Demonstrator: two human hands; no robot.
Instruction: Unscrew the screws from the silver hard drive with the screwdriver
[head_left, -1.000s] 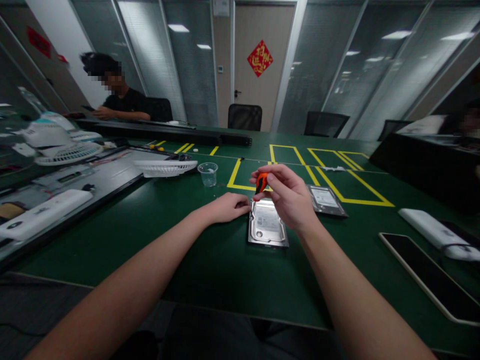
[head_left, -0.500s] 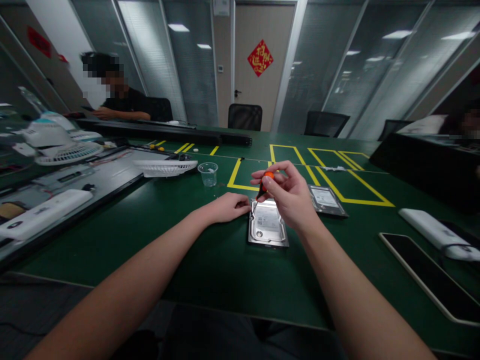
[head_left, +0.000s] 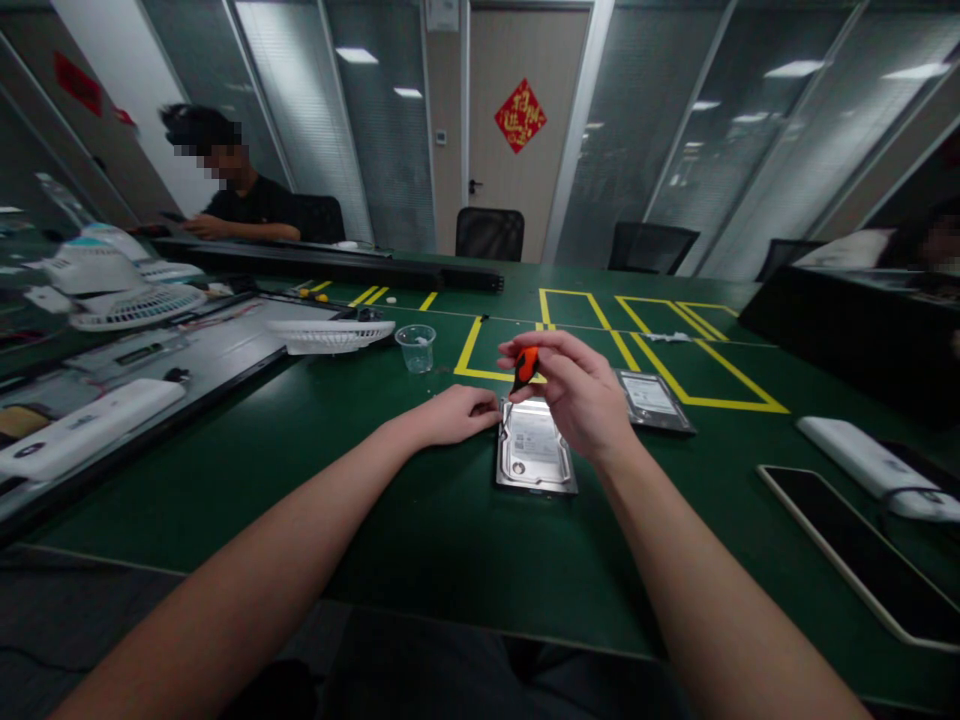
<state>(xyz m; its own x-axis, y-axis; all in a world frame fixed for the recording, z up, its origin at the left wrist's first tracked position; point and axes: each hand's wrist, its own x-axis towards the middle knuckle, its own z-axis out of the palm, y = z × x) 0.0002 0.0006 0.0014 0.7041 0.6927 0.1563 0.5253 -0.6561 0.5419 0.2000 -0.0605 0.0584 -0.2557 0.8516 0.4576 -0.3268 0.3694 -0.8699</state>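
Note:
A silver hard drive (head_left: pixel 536 450) with a white label lies flat on the green table in front of me. My right hand (head_left: pixel 581 385) is closed around the orange and black handle of a screwdriver (head_left: pixel 527 368), which points down at the drive's upper left corner. The screwdriver's tip is too fine to make out. At the drive's left edge, my left hand (head_left: pixel 457 412) rests with curled fingers gripping the side near that corner. A second hard drive (head_left: pixel 651 398) lies just right of my right hand, partly covered by it.
A clear plastic cup (head_left: pixel 416 350) stands beyond my left hand. Farther left are a white fan grille (head_left: pixel 330 333), a large metal panel (head_left: pixel 225 335) and a white power strip (head_left: pixel 97 425). A phone (head_left: pixel 855 550) and a white device (head_left: pixel 874 465) lie right. Someone (head_left: pixel 251 205) sits across the table.
My right hand's fingers have shifted around the screwdriver handle, which now shows more of its orange and black side. My left hand and both hard drives have stayed put.

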